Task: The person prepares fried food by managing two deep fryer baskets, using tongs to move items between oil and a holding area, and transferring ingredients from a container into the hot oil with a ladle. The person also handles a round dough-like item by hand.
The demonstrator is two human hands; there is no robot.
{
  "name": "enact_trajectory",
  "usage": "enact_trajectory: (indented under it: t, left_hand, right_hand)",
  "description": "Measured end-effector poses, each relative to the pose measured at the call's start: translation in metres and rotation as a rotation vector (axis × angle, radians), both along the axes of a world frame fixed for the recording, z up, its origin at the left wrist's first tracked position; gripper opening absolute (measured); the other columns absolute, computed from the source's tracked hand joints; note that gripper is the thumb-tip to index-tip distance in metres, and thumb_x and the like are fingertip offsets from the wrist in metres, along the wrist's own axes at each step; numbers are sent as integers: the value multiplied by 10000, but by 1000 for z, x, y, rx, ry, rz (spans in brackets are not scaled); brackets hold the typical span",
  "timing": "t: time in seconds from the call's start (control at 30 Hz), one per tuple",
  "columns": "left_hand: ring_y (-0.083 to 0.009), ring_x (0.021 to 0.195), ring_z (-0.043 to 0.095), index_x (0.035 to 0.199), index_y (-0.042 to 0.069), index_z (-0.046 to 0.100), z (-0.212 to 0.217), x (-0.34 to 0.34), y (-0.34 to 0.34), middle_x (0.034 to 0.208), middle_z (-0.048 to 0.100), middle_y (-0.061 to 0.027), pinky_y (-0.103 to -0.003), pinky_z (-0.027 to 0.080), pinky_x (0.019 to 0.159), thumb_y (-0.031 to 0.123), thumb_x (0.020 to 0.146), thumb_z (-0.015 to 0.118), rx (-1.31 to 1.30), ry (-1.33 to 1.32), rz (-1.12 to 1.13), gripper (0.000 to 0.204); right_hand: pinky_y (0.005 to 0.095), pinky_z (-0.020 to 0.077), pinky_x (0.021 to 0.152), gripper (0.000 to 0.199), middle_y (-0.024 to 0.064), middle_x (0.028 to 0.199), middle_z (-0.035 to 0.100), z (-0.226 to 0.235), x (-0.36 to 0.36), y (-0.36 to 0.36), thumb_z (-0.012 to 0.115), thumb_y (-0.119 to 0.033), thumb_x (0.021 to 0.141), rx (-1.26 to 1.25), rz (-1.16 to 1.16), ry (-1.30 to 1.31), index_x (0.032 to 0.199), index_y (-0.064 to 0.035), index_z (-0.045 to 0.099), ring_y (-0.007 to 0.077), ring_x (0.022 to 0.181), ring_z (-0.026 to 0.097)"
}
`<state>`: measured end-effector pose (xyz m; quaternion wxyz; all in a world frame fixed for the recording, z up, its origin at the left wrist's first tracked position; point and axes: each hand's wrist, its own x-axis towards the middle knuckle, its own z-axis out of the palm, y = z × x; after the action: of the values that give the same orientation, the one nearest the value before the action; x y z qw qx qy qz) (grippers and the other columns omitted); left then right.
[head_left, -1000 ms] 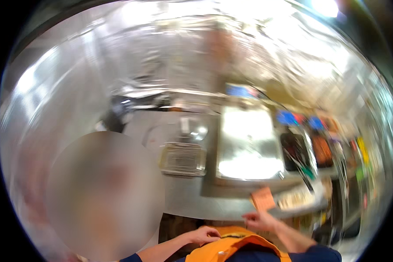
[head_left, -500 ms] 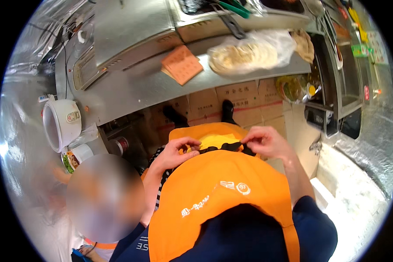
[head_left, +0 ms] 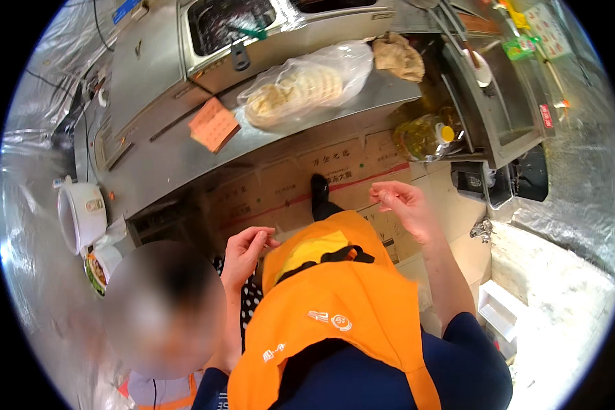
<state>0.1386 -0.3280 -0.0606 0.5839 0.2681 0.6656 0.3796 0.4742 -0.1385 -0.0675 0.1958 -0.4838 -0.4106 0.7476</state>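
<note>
I wear an orange apron (head_left: 335, 301) with a black strap (head_left: 328, 258) knotted across its waist, beside a yellow patch of cloth (head_left: 314, 249). To the left of the apron is my left hand (head_left: 246, 251), empty, its fingers loosely bent. My right hand (head_left: 404, 208) is raised to the right of the apron, apart from the strap. Its fingers are bent and slightly parted, with nothing visible between them. Below the counter, a black shoe (head_left: 319, 188) shows ahead of the apron.
A steel counter (head_left: 164, 171) carries pinkish-orange paper sheets (head_left: 214, 125), a plastic bag of pale round dough pieces (head_left: 301, 92) and a brown cloth (head_left: 398, 57). An oil jug (head_left: 424, 137) stands at right. A person with a blurred head (head_left: 164, 307) is close at left, near a white cooker (head_left: 82, 215).
Both hands have let go of the black strap and moved apart. My right hand has lifted forward, my left outward. The view has shifted, so the counter appears further left.
</note>
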Motion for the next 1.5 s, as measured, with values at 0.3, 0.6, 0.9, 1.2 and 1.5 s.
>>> enact_trajectory:
  t: [0.3,0.6,0.9,1.2,1.5]
  left_hand:
    - [-258,1470,434,1582,63,381,-63,79,25,1555,497,-148,-390,376,1182,104,1031,618,164,-104,134,601]
    - [-216,1330,568,1452,13,543,-100,102,86,1426,616,-113,-343,456,1102,149,1031,628,29,31,193,451]
    - [-139,1167,633,1350,-3,616,-106,122,190,1284,687,-65,-290,506,993,145,1024,641,33,-111,359,358]
    - [-164,1149,641,1324,-4,634,-129,95,286,1246,702,-76,-331,499,1011,136,1019,646,198,-135,-142,335]
    - [-185,1116,661,1335,23,606,-171,125,392,1265,688,-87,-318,506,966,168,1043,622,122,-150,-848,327]
  right_hand:
    - [264,566,802,434,56,971,717,-68,24,15,741,-11,903,246,-306,-90,1318,43,628,123,957,688]
    - [332,595,866,290,86,1050,766,-80,4,153,689,-92,993,141,-254,164,1256,30,679,189,956,740]
    - [329,578,937,389,126,1179,720,-81,-5,248,677,-70,988,-33,-245,307,1352,40,599,198,1077,709]
    - [405,457,1116,579,219,1490,553,-70,29,216,805,-300,826,698,-91,-466,1341,-78,660,329,1378,545]
    - [427,497,1056,531,168,1371,620,-87,141,-33,692,-243,854,287,-654,-1143,1336,-36,611,349,1308,566]
